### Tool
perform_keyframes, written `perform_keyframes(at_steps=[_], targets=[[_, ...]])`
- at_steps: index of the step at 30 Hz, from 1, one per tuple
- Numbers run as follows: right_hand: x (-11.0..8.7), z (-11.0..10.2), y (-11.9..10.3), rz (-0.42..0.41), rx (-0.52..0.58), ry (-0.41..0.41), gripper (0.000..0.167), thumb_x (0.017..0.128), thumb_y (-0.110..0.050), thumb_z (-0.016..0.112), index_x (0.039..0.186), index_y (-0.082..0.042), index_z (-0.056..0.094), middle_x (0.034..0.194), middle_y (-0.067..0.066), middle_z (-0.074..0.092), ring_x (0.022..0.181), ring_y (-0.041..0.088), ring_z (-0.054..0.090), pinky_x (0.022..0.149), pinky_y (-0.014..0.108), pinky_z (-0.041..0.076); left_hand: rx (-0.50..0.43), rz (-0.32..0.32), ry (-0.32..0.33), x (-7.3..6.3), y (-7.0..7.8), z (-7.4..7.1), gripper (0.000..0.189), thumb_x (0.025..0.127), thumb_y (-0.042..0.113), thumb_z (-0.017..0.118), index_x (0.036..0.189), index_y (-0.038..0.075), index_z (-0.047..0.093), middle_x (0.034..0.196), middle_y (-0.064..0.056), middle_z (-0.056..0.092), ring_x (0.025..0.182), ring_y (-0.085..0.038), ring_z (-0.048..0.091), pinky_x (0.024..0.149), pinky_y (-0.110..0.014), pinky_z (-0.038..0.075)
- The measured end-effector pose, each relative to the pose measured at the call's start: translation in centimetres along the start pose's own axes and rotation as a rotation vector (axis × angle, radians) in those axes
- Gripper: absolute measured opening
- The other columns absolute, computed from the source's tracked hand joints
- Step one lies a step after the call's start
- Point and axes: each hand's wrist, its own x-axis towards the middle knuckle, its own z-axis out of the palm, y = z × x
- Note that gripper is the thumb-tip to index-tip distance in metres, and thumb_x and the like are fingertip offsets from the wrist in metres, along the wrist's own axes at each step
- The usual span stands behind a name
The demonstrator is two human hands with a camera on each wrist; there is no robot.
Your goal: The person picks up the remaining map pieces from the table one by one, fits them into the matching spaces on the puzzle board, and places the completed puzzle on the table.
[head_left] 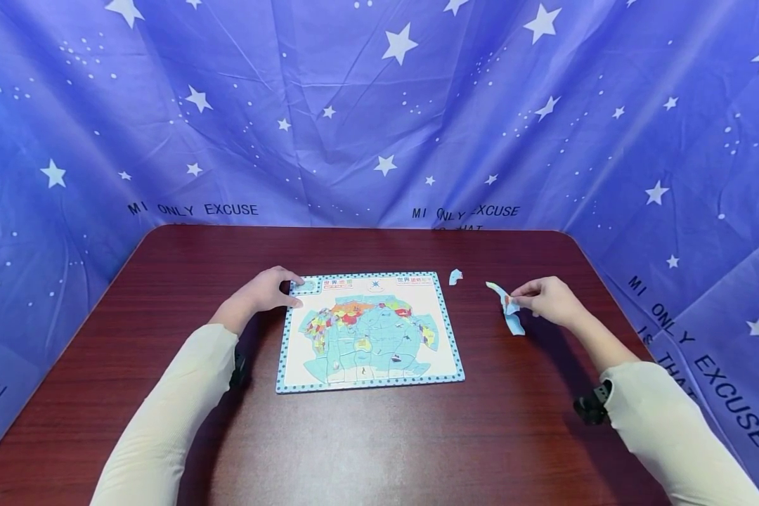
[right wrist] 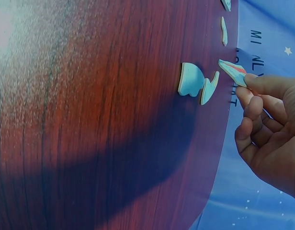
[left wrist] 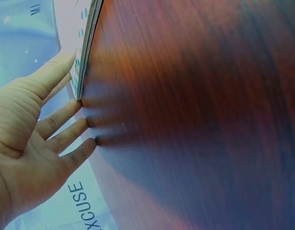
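A world-map jigsaw board (head_left: 370, 384) with a dotted blue border lies on the table, many map pieces fitted in it. At its upper left corner, my left hand (head_left: 262, 289) rests thumb and index finger on the board, the other fingers stretched out past the corner in the left wrist view. To the right of the board, my right hand (head_left: 553, 302) pinches a small blue jigsaw piece (right wrist: 233, 73) with an orange-red patch between thumb and index finger. Just below that piece lie a wide blue piece (right wrist: 189, 79) and a narrow curved piece (right wrist: 209, 88).
One loose blue piece (head_left: 456, 276) lies beside the board's upper right corner. A slim piece (head_left: 493, 287) with a yellowish end lies nearer the right hand. Behind the dark red wooden table (head_left: 367, 450) hangs a blue star-printed curtain (head_left: 341, 154).
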Motion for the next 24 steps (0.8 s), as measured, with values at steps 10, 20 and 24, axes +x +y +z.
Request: perform_keyframes(at_steps=[10, 20, 24], targets=[[0.2, 0.7, -0.7, 0.003, 0.022, 0.015, 0.025, 0.087, -0.017, 0.063, 0.101, 0.002, 0.069, 0.083, 0.013, 0.069, 0.057, 0.012, 0.054, 0.051, 0.026, 0.043, 0.003, 0.008, 0.015, -0.1, -0.1, 0.0, 0.047, 0.083, 0.024, 0.071, 0.123, 0.003, 0.059, 0.138, -0.024, 0.041, 0.123, -0.038, 0.042, 0.103, -0.052, 0.037], [0.2, 1.1, -1.3, 0.003, 0.049, 0.018, 0.024, 0.087, -0.018, 0.064, 0.101, 0.0, 0.07, 0.077, 0.013, 0.068, 0.059, 0.018, 0.056, 0.05, 0.026, 0.041, -0.003, 0.004, 0.013, -0.1, 0.1, 0.0, 0.048, 0.082, 0.025, 0.072, 0.123, 0.003, 0.059, 0.138, -0.024, 0.042, 0.122, -0.037, 0.042, 0.103, -0.05, 0.038], [0.1, 1.2, -1.6, 0.007, 0.065, 0.01, 0.025, 0.087, -0.019, 0.064, 0.102, 0.0, 0.07, 0.074, 0.01, 0.067, 0.06, 0.018, 0.056, 0.049, 0.026, 0.039, -0.004, 0.002, 0.012, -0.1, 0.1, 0.0, 0.048, 0.082, 0.025, 0.072, 0.123, 0.003, 0.059, 0.137, -0.024, 0.042, 0.121, -0.037, 0.042, 0.103, -0.05, 0.038]])
